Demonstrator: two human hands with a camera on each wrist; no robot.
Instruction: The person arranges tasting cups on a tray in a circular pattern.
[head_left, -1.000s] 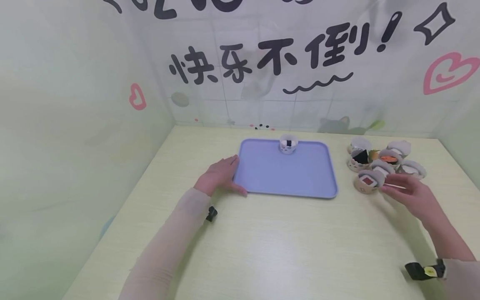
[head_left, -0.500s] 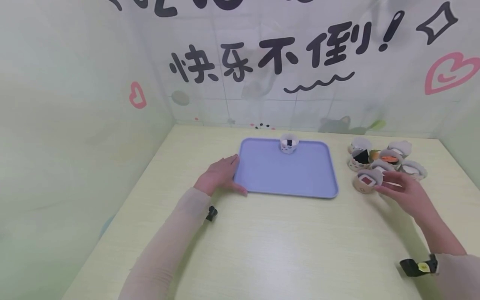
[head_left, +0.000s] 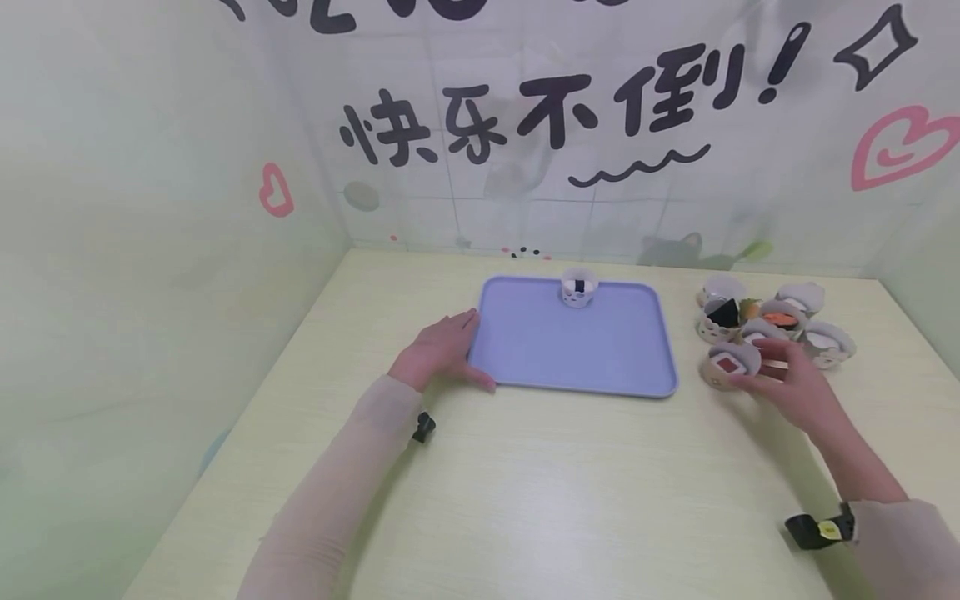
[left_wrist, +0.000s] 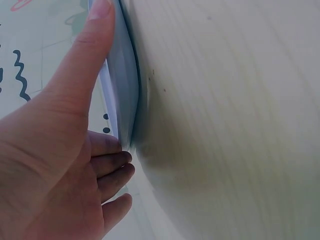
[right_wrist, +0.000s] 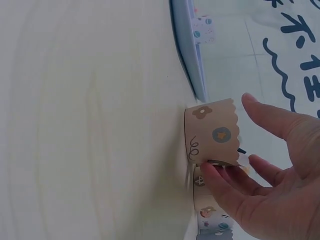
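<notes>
A flat lilac tray point(head_left: 573, 337) lies toward the back of the table. My left hand point(head_left: 438, 348) rests at its front left corner, fingers along the left side and thumb along the front edge point(left_wrist: 120, 85). To the tray's right, my right hand point(head_left: 795, 387) is around the right side of a beige paper cup point(right_wrist: 212, 132) holding a white sushi roll with a red centre point(head_left: 727, 363). Its fingers touch the cup's side; in the right wrist view the thumb stands apart from the rim.
A white patterned cup with black-banded sushi point(head_left: 577, 288) stands on the tray's back edge. Several cups cluster behind the right hand, among them one with a black triangular piece point(head_left: 723, 313) and one with an orange-topped piece point(head_left: 780, 319). A printed wall sheet point(head_left: 525, 208) stands behind.
My right hand has moved left, closer round the beige cup, and the cup has slid slightly left. My left hand and the tray look unmoved.
</notes>
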